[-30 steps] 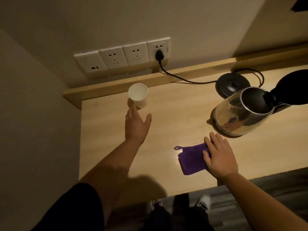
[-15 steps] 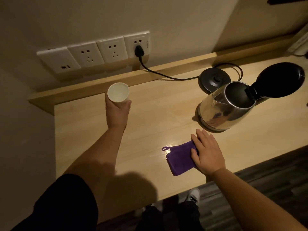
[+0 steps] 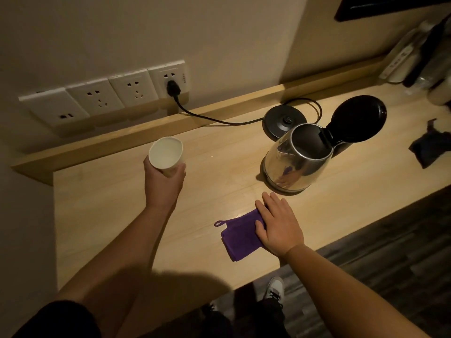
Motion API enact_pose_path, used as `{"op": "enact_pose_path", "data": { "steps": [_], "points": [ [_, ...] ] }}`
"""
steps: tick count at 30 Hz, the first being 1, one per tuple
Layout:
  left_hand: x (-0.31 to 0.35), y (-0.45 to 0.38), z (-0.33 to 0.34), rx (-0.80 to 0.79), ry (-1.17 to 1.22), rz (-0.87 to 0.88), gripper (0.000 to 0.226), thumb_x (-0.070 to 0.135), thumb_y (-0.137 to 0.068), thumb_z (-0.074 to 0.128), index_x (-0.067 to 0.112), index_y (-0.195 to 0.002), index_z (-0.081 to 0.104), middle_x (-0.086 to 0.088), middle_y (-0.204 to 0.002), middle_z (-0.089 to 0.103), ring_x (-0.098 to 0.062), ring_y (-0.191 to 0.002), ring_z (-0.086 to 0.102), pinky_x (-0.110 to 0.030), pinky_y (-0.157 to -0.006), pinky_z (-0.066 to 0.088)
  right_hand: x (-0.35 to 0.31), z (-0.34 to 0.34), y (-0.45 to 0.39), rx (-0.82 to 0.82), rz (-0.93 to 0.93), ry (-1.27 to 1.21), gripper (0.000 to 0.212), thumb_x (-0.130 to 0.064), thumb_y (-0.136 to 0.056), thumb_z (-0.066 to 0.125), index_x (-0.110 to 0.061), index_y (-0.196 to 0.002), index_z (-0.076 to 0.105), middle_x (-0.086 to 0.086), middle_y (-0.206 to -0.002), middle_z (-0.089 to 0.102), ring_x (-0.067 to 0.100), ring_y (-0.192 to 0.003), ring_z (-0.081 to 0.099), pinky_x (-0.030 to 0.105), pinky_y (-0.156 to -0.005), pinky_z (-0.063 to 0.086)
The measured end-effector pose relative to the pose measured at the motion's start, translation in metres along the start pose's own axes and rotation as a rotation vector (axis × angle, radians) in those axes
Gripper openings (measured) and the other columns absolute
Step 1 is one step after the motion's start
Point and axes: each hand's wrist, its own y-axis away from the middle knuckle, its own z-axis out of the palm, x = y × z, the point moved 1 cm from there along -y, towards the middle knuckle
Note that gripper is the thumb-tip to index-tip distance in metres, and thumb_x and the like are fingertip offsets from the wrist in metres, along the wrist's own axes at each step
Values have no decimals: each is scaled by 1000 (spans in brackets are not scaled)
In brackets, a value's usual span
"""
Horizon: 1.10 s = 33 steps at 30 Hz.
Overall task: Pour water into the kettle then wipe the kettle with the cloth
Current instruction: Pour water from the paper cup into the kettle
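A steel kettle (image 3: pixel 296 164) stands on the wooden counter (image 3: pixel 219 167) with its black lid (image 3: pixel 357 118) flipped open. My left hand (image 3: pixel 163 182) grips a white paper cup (image 3: pixel 166 153), held upright above the counter to the left of the kettle. A folded purple cloth (image 3: pixel 240 235) lies near the front edge. My right hand (image 3: pixel 278 224) rests flat on the cloth's right side, fingers straight, just in front of the kettle.
The black kettle base (image 3: pixel 283 120) sits behind the kettle, its cord plugged into the wall sockets (image 3: pixel 105 98). A dark bundle (image 3: pixel 430 147) lies at the right. Several items (image 3: pixel 415 54) crowd the far right corner. The counter's front edge is near my body.
My left hand reached the cup, closed round it and lifted it off the counter. My right hand stayed on the cloth. The view shifted right.
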Motion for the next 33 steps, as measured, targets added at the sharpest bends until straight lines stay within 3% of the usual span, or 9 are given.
{"op": "enact_pose_path", "data": {
  "steps": [6, 9, 14, 24, 28, 33],
  "points": [
    [44, 17, 21, -152, -16, 84, 83, 39, -75, 79, 43, -135, 23, 17, -128, 38, -5, -118, 37, -24, -91, 35, 0, 0, 0, -29, 16, 1, 60, -52, -97, 27, -20, -145, 44, 8, -155, 40, 29, -144, 30, 43, -116, 12],
    [70, 22, 34, -210, 2, 145, 83, 38, -74, 80, 47, -132, 21, 17, -129, 38, -5, -119, 37, -21, -89, 35, 1, 0, 0, -26, 9, -37, 61, -53, -97, 25, -21, -146, 42, 7, -157, 36, 28, -145, 27, 43, -117, 9],
    [107, 26, 52, -304, -15, 267, 87, 31, -74, 81, 33, -139, 24, 5, -137, 39, -6, -121, 36, -20, -92, 34, 3, 0, 0, -5, -11, -61, 63, -53, -98, 21, -20, -148, 40, 7, -159, 33, 28, -147, 23, 44, -118, 6],
    [136, 31, 82, -419, -153, 448, 89, 37, -71, 82, 49, -127, 16, 17, -126, 34, 8, -112, 33, 3, -78, 29, 4, 0, 0, 8, -34, -65, 65, -51, -97, 18, -19, -150, 35, 8, -161, 25, 28, -149, 16, 43, -118, -1],
    [141, 31, 88, -452, -195, 493, 90, 35, -71, 82, 48, -128, 15, 17, -125, 33, 10, -109, 36, 2, -77, 30, 5, -1, 1, 6, -36, -70, 65, -51, -97, 18, -19, -151, 33, 7, -162, 22, 27, -149, 13, 43, -119, -1],
    [143, 27, 95, -494, -273, 527, 91, 34, -71, 83, 33, -139, 23, 14, -126, 35, -2, -115, 37, -5, -80, 32, 5, -1, 0, -3, -37, -85, 63, -51, -98, 20, -20, -152, 31, 7, -163, 21, 28, -149, 12, 44, -120, 1]
  ]
}}
